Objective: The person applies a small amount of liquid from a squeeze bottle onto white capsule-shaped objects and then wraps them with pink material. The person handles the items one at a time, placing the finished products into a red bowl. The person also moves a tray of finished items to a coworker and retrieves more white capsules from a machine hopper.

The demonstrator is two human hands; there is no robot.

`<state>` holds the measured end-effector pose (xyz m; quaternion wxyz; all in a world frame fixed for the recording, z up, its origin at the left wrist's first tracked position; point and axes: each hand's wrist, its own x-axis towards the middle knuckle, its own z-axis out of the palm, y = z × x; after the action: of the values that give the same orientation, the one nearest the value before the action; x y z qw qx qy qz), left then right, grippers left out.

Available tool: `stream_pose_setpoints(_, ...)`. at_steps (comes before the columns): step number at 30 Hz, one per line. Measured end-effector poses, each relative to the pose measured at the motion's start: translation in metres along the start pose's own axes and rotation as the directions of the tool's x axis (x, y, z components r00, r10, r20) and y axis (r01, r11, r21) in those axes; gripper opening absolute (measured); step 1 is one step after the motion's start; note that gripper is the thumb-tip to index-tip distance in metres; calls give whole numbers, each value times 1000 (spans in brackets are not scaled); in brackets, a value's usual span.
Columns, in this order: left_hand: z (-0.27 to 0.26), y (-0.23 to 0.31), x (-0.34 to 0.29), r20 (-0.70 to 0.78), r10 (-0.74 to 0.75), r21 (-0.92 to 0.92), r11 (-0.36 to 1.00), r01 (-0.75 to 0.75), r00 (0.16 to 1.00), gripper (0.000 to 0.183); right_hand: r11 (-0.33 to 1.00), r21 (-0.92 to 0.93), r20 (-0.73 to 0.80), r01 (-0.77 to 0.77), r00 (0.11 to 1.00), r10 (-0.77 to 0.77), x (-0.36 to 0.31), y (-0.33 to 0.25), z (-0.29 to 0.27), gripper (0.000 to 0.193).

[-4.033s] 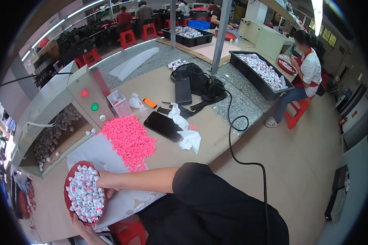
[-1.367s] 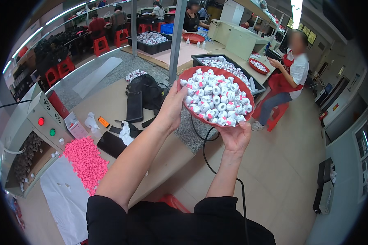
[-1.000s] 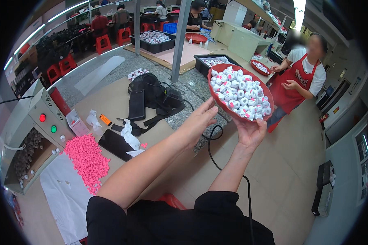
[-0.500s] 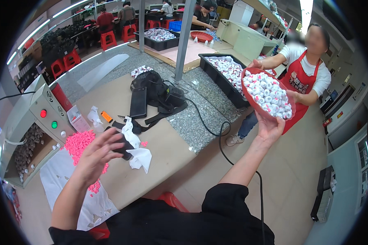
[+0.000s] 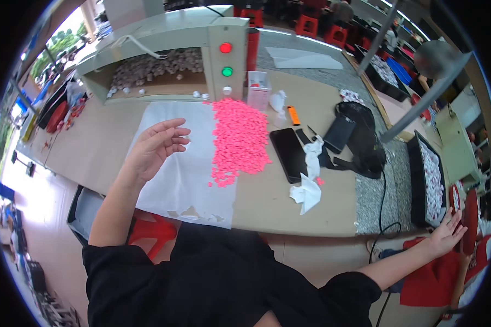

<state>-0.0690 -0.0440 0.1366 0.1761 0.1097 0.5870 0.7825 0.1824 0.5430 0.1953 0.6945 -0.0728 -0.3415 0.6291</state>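
Observation:
My left hand (image 5: pixel 157 148) hovers over a white sheet (image 5: pixel 174 180) on the table, its fingers loosely spread and nothing in them. Right of it on the sheet lies a heap of small bright pink pieces (image 5: pixel 240 139). Far to the right my right hand (image 5: pixel 444 238) is stretched out, palm up and fingers extended. Its fingertips are close to a red bowl (image 5: pixel 471 220), seen nearly edge-on, so its contents are hidden; whether they touch is unclear. A co-worker in a red apron (image 5: pixel 428 278) stands beside that bowl, partly cut off by the picture's rim.
A machine (image 5: pixel 229 60) with red and green buttons holds many small white pieces in its opening. A phone (image 5: pixel 288 154), crumpled tissues (image 5: pixel 306 193), an orange cutter (image 5: pixel 293 115) and a black bag (image 5: pixel 365 144) lie rightward. A black tray (image 5: pixel 420 180) of white pieces stands beyond.
My view has swung left toward the machine and pink heap. My right hand, earlier under the red bowl of white and pink pieces, now has its fingers stretched beside the bowl.

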Motion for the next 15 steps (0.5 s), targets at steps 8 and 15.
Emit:
stream_pose_setpoints(8, -118, -36, -5, -398, -232, -13, 969, 247, 888, 29, 766, -364, 519, -530, 567, 639, -260, 127, 98, 16)
stream_pose_setpoints(15, -261, -36, 99, -456, 452, 778, 621, 96, 767, 34, 844, -524, 834, 114, 267, 482, -372, 164, 138, 9)
